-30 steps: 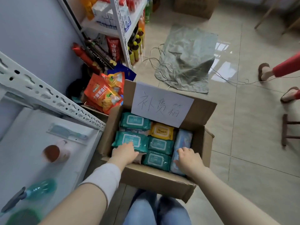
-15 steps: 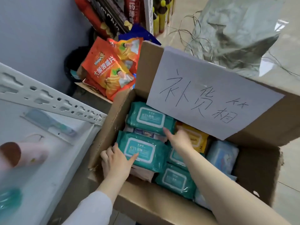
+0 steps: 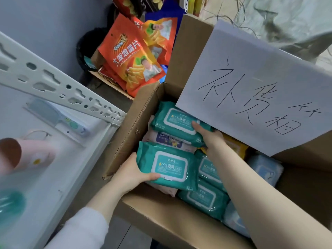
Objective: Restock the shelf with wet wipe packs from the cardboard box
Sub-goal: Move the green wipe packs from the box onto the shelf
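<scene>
Shelf [image 3: 75, 168] seen at left, no held pack yet placed on it. Cardboard box [image 3: 161, 218] stood right of shelf, more wipe packs stacked inside. Near teal pack [image 3: 168, 166] tilted up by box's left wall, clamped in left hand [image 3: 131, 175]. Far teal pack [image 3: 174, 123] now clasped by right hand [image 3: 210, 137], only reached for half second earlier. Both packs judged ready for lifting out.
</scene>
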Demonstrator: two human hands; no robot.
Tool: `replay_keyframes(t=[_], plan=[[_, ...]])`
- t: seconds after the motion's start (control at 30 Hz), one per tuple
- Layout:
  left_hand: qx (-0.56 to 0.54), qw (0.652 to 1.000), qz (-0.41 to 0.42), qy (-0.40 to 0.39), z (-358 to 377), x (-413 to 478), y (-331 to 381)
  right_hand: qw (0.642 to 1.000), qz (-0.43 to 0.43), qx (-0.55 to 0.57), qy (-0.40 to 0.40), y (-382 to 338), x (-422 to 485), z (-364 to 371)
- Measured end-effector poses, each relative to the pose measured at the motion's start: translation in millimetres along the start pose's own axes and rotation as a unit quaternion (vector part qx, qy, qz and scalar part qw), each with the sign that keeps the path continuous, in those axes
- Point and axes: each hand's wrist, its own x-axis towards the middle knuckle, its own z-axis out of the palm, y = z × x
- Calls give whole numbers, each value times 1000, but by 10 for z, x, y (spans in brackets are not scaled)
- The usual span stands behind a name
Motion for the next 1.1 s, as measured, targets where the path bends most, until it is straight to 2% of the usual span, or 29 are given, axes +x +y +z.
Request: replay_keyframes(t=[0.27, 0.53, 0.8, 0.93, 1.1], plan=[[-123, 992, 12, -31, 35, -257, -88, 992, 49, 114, 1, 138, -131, -75], [-115, 993, 29, -14, -52, -768, -168, 976, 56, 211, -21, 360, -524, -252], [-149, 987, 64, 15, 48, -1511, -312, 976, 45, 203, -62, 768, -1105, -660], [-179, 981, 72, 17, 200, -2097, -383, 984, 7, 156, -88, 894, -1580, -1021], [-255, 957, 128, 51, 157, -3162, -375, 985, -69, 109, -115, 796, -2596, -1405]])
